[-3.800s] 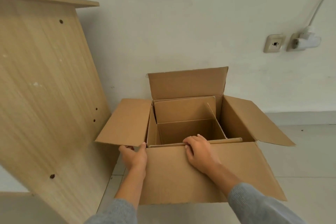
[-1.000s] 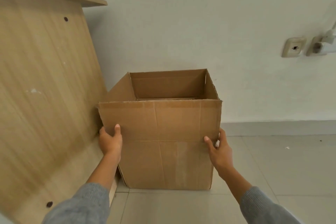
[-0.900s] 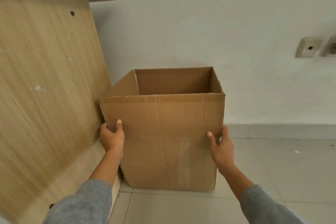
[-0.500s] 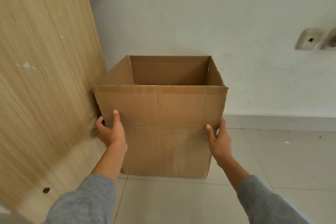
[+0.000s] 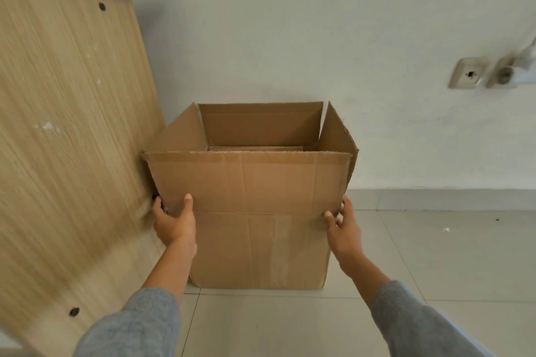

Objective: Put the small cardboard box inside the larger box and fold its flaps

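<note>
Larger box: the cardboard carton [image 5: 255, 220] stands upright on the tiled floor [image 5: 435, 264], in the middle of my view, its left side close against the wooden panel [image 5: 66, 124].
Flaps: all four stand up. The near flap [image 5: 246, 181] rises straight in front of me, the far flap [image 5: 261, 122] faces it, the left flap [image 5: 181, 132] and the right flap [image 5: 338, 132] lean a little outward.
Small cardboard box: only a thin strip of folded cardboard edges [image 5: 255, 149] shows over the near flap's rim, down inside the carton; I cannot tell more of it from here.
My left hand [image 5: 174, 219]: wrapped round the carton's near-left corner at the crease under the near flap, thumb flat on the front face, the other fingers out of sight round the left side by the panel.
My right hand [image 5: 345, 226]: half open at the near-right corner, at the same crease, fingertips touching the edge; whether it truly grips I cannot tell.
Sleeves: grey knit on both forearms.
Wall: white, behind the carton, with a socket plate [image 5: 468, 72] to the far right.
</note>
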